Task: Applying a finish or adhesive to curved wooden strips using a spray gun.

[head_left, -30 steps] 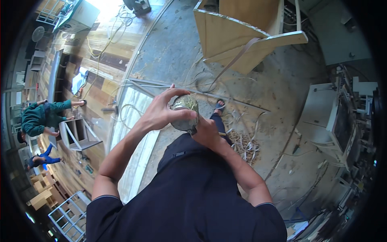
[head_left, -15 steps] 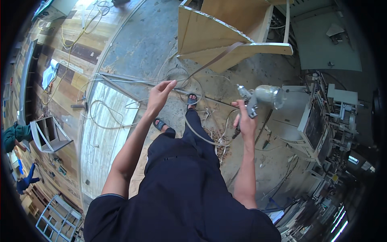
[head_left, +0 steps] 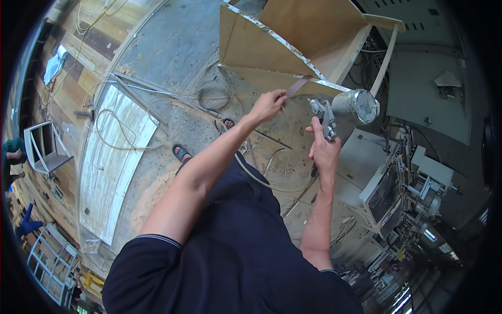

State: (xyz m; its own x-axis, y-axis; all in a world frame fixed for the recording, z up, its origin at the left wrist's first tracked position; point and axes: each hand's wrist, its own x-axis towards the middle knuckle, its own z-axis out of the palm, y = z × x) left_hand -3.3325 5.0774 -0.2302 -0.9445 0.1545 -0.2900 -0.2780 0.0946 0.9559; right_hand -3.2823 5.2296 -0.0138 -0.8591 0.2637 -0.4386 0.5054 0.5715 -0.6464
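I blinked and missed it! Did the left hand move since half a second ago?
Yes: judged against the big wooden box, the left hand moved right and closer to it.

There are two bare hands, one left hand (head_left: 267,106) and one right hand (head_left: 326,153), one spray gun (head_left: 328,118) with one cup (head_left: 349,107), and one flat strip (head_left: 297,86). Two sandals (head_left: 181,152), one wooden bin (head_left: 256,44) and one small open box (head_left: 55,161) also show. At the murky left rim, there seem to be two co-workers (head_left: 13,147).

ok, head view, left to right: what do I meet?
small open-fronted cabinet → long pale board → left hand → right hand gripping the spray gun → floor-standing machine
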